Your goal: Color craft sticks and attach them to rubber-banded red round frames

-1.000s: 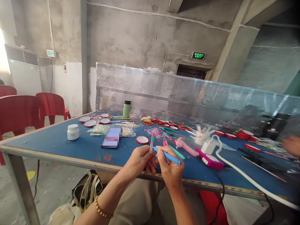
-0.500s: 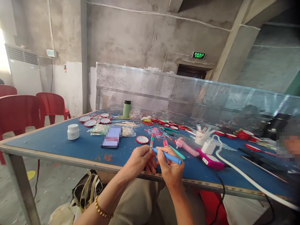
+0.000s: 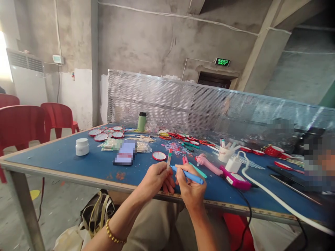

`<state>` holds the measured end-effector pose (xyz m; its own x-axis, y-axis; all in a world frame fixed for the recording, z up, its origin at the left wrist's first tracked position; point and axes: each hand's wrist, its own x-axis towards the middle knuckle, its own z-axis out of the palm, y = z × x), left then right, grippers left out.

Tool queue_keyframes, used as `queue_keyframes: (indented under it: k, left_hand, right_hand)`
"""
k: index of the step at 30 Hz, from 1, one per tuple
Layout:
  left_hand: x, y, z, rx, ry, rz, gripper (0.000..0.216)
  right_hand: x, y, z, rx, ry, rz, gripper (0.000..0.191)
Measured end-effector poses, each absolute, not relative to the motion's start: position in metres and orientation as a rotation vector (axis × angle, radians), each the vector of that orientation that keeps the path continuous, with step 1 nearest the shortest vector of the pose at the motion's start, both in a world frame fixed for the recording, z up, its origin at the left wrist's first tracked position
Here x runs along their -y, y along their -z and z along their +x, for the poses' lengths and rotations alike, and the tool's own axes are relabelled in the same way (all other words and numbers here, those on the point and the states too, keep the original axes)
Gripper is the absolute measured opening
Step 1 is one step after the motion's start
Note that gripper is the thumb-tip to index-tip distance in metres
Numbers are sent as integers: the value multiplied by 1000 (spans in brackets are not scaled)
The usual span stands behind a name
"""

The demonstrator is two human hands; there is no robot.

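My left hand (image 3: 156, 179) is closed around a thin wooden stick (image 3: 169, 158) with red and green marks, holding it upright over the near edge of the blue table (image 3: 60, 157). My right hand (image 3: 191, 190) grips a blue marker pen (image 3: 188, 175), and the pen's tip touches the stick just above my left fingers. Both hands hover close together at the table's front edge. Green and pink pens (image 3: 195, 168) lie on the table just behind my right hand.
Red-rimmed round discs (image 3: 158, 156), a white jar (image 3: 82, 146), a green flask (image 3: 141, 121), a cup of pens (image 3: 225, 151), a pink device (image 3: 235, 179) and a white cable (image 3: 272, 199) lie on the table. A perforated metal screen (image 3: 183, 101) backs it. Red chairs (image 3: 23, 123) stand left. Another person is at the right edge.
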<state>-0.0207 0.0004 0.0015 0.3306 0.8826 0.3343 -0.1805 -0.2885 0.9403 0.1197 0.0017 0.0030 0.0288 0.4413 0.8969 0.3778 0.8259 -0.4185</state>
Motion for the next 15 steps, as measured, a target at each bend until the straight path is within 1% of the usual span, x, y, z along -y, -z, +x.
queue_keyframes:
  k: [15]
  left_hand:
    - [-3,2,-20,-662,-1219,1515,46]
  right_hand:
    - [-1,-3,119,1583,-44,-648,14]
